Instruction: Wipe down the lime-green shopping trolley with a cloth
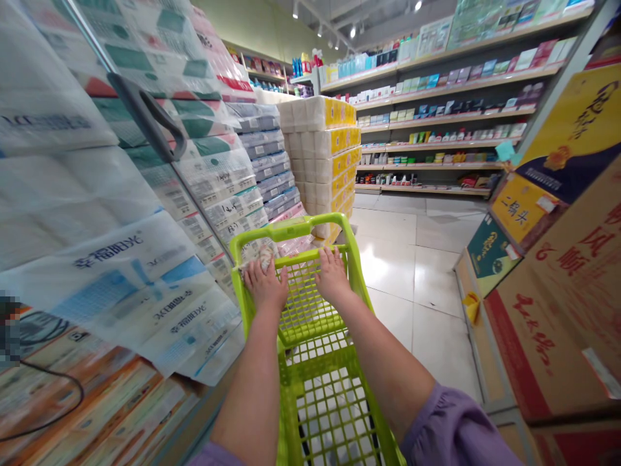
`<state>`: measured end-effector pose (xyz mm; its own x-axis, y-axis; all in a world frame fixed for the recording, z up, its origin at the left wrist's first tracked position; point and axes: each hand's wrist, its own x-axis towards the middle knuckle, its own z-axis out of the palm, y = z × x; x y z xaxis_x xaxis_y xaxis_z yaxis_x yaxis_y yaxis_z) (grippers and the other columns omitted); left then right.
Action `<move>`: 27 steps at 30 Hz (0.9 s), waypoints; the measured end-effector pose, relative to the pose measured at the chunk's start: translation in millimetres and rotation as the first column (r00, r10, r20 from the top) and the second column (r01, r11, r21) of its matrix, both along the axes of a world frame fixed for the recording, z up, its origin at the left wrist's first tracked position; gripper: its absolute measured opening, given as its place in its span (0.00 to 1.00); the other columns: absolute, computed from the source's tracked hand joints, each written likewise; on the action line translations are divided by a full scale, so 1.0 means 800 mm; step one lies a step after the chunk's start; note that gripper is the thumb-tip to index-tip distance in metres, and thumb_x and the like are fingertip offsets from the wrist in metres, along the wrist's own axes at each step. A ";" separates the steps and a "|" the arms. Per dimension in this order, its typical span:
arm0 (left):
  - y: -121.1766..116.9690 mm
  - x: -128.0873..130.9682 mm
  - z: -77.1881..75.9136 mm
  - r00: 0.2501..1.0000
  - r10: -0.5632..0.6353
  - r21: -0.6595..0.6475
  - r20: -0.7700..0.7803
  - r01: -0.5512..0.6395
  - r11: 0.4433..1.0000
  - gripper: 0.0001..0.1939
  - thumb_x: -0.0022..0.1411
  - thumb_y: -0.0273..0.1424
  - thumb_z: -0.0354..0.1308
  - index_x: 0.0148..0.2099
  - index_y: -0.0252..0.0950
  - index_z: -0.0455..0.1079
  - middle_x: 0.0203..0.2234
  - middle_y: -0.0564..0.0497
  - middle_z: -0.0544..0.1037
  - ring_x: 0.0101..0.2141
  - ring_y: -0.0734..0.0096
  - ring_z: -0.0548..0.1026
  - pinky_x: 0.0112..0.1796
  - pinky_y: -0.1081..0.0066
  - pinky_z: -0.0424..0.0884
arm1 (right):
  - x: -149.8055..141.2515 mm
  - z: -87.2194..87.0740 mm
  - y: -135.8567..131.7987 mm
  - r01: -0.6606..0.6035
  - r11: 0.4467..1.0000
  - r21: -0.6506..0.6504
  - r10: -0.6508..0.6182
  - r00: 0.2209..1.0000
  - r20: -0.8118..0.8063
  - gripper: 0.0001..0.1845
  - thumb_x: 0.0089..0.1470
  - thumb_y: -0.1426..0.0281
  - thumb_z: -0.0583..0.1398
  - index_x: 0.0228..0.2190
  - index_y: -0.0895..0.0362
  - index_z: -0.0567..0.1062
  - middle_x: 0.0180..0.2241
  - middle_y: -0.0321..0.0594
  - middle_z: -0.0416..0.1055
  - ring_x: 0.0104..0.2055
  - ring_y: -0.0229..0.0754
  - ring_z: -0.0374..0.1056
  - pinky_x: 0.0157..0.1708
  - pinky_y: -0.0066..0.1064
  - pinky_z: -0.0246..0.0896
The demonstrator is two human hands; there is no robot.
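A lime-green plastic shopping basket (pixel 359 278) with gridded walls is in front of me. From its left side a metal pole runs up to a grey pull handle (pixel 148 116). My left hand (pixel 266 288) lies on the basket's far inner panel, fingers spread toward its top bar. Just beyond those fingertips is a small whitish, crinkled thing (pixel 266 255); I cannot tell whether they touch it. On the same panel, farther right, rests my right hand (pixel 333 277) with its fingers stretched over the bar. Purple sleeves cover my upper arms.
Stacked tissue packs (pixel 121 259) wall in the left side, close to the basket. A yellow-and-white pile of paper rolls (pixel 320 139) stands ahead. Cartons (pixel 548 336) line the right. Pale tiled floor (pixel 412 259) leads to product shelves (pixel 436 116).
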<state>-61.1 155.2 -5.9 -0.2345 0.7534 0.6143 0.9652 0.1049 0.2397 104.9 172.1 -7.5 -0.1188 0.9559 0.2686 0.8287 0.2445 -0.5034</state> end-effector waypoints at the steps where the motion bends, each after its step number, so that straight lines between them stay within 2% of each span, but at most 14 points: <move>1: 0.000 0.001 0.001 1.000 -0.026 -0.014 -0.012 0.026 1.000 0.25 0.63 0.41 0.49 0.57 0.34 0.68 0.59 0.37 0.63 0.62 0.49 0.55 0.61 0.46 0.48 | 0.000 0.001 0.000 0.000 1.000 0.000 0.000 1.000 -0.002 0.36 0.54 0.73 0.53 0.63 0.63 0.52 0.67 0.48 0.42 0.69 0.55 0.29 0.65 0.47 0.37; 3: -0.001 0.006 0.003 0.994 -0.095 -0.051 -0.048 0.093 0.994 0.23 0.63 0.41 0.50 0.56 0.38 0.69 0.58 0.39 0.65 0.61 0.51 0.56 0.61 0.46 0.47 | 0.000 0.001 0.000 -0.001 1.000 0.000 0.001 1.000 -0.005 0.36 0.54 0.73 0.53 0.63 0.63 0.52 0.67 0.49 0.42 0.69 0.55 0.29 0.64 0.48 0.38; 7: -0.006 0.021 0.003 0.957 -0.250 -0.107 -0.149 0.235 0.966 0.23 0.64 0.41 0.49 0.60 0.43 0.65 0.59 0.42 0.64 0.62 0.52 0.56 0.61 0.46 0.45 | 0.000 0.002 -0.001 -0.008 1.000 0.003 0.008 1.000 0.003 0.37 0.54 0.73 0.54 0.63 0.65 0.51 0.67 0.49 0.41 0.69 0.56 0.28 0.64 0.49 0.38; 9: -0.008 0.027 0.002 0.963 -0.208 -0.095 -0.172 0.193 0.976 0.24 0.65 0.41 0.48 0.61 0.41 0.64 0.60 0.41 0.62 0.62 0.51 0.55 0.61 0.46 0.45 | 0.000 0.002 -0.001 -0.007 1.000 0.001 0.007 1.000 0.007 0.37 0.54 0.73 0.54 0.63 0.65 0.51 0.67 0.49 0.41 0.69 0.55 0.28 0.64 0.48 0.38; 12: -0.010 0.029 0.002 0.992 -0.004 -0.043 -0.122 -0.001 0.999 0.25 0.66 0.40 0.46 0.61 0.36 0.64 0.60 0.37 0.62 0.62 0.48 0.54 0.60 0.45 0.48 | 0.000 0.002 -0.001 -0.001 1.000 -0.009 0.002 1.000 0.011 0.36 0.54 0.73 0.53 0.63 0.64 0.51 0.67 0.48 0.42 0.69 0.54 0.29 0.65 0.47 0.37; 13: -0.010 0.028 0.003 0.994 0.022 -0.042 -0.111 -0.026 0.999 0.25 0.66 0.41 0.45 0.61 0.35 0.63 0.60 0.36 0.62 0.62 0.48 0.54 0.60 0.45 0.48 | 0.000 0.002 -0.001 0.000 1.000 -0.013 0.001 1.000 0.013 0.36 0.54 0.73 0.53 0.63 0.63 0.51 0.67 0.48 0.42 0.69 0.55 0.29 0.65 0.47 0.37; 14: -0.010 0.028 0.004 0.993 0.000 -0.054 -0.117 -0.007 0.999 0.26 0.66 0.41 0.46 0.61 0.36 0.63 0.59 0.37 0.63 0.62 0.48 0.54 0.60 0.46 0.49 | 0.000 0.002 -0.001 0.000 1.000 -0.017 0.001 1.000 0.016 0.37 0.54 0.73 0.53 0.63 0.63 0.50 0.67 0.48 0.42 0.69 0.55 0.29 0.65 0.47 0.37; 18: -0.010 0.029 0.005 0.952 -0.235 -0.139 -0.194 0.211 0.968 0.24 0.66 0.41 0.45 0.61 0.45 0.62 0.60 0.44 0.63 0.62 0.53 0.55 0.61 0.49 0.47 | 0.000 0.002 -0.001 -0.005 1.000 -0.013 0.005 1.000 0.020 0.37 0.54 0.72 0.53 0.63 0.64 0.50 0.67 0.48 0.40 0.69 0.55 0.28 0.64 0.47 0.37; 19: -0.010 0.029 0.005 0.953 -0.230 -0.134 -0.197 0.206 0.969 0.23 0.66 0.41 0.45 0.61 0.45 0.63 0.61 0.45 0.63 0.63 0.53 0.54 0.61 0.48 0.46 | 0.000 0.003 -0.002 -0.004 1.000 -0.011 0.004 1.000 0.020 0.36 0.54 0.73 0.53 0.63 0.64 0.51 0.67 0.48 0.40 0.69 0.55 0.28 0.64 0.47 0.37; 23: -0.010 0.028 0.003 0.991 -0.013 -0.058 -0.134 0.005 0.998 0.24 0.67 0.40 0.43 0.61 0.41 0.63 0.61 0.42 0.62 0.63 0.48 0.51 0.60 0.43 0.45 | 0.000 0.004 -0.002 0.001 1.000 -0.013 0.000 1.000 0.018 0.36 0.54 0.73 0.53 0.63 0.64 0.51 0.67 0.48 0.42 0.69 0.54 0.29 0.65 0.46 0.37; 25: -0.011 0.028 0.003 0.989 -0.052 -0.080 -0.139 0.041 0.996 0.25 0.66 0.41 0.45 0.61 0.40 0.63 0.61 0.42 0.62 0.63 0.47 0.51 0.61 0.45 0.47 | -0.001 0.004 -0.002 0.000 1.000 -0.011 0.000 1.000 0.015 0.36 0.54 0.73 0.53 0.63 0.64 0.51 0.67 0.48 0.42 0.69 0.55 0.29 0.65 0.46 0.37; 27: -0.011 0.029 0.005 0.965 -0.193 -0.135 -0.179 0.170 0.976 0.24 0.65 0.41 0.46 0.61 0.43 0.63 0.61 0.45 0.62 0.64 0.50 0.51 0.61 0.48 0.47 | -0.001 0.002 0.000 -0.003 1.000 -0.002 0.003 1.000 0.013 0.36 0.54 0.73 0.53 0.63 0.64 0.51 0.67 0.48 0.42 0.69 0.55 0.29 0.64 0.46 0.37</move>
